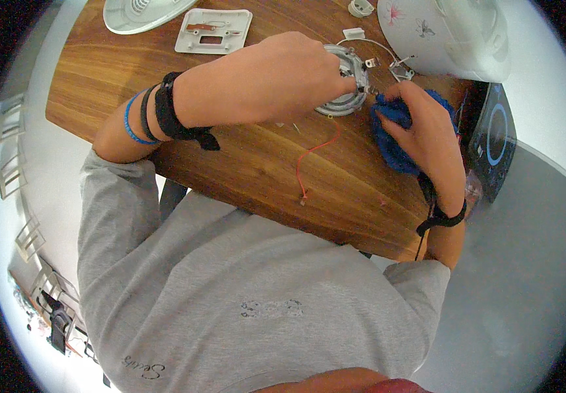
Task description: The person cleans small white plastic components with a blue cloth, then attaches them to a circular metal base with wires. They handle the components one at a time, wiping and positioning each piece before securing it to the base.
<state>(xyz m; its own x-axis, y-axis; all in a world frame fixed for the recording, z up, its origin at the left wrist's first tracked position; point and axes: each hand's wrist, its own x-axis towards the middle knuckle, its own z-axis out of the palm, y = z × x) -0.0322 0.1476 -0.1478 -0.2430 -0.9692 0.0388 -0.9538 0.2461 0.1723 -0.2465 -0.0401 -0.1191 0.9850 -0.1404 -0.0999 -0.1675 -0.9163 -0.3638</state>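
Where hands meet: wooden table [244,164], grey floor [519,288].

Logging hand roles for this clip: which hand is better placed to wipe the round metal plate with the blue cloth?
Right, probably. The right hand already holds the blue cloth beside the metal plate, while the left hand rests on the plate, seemingly steadying it.

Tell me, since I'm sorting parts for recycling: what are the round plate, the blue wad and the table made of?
Round plate: likely cast metal, dull silver-grey sheen. Blue wad under the right hand: fuzzy cloth, probably. Table: wood or wood veneer, glossy brown grain.
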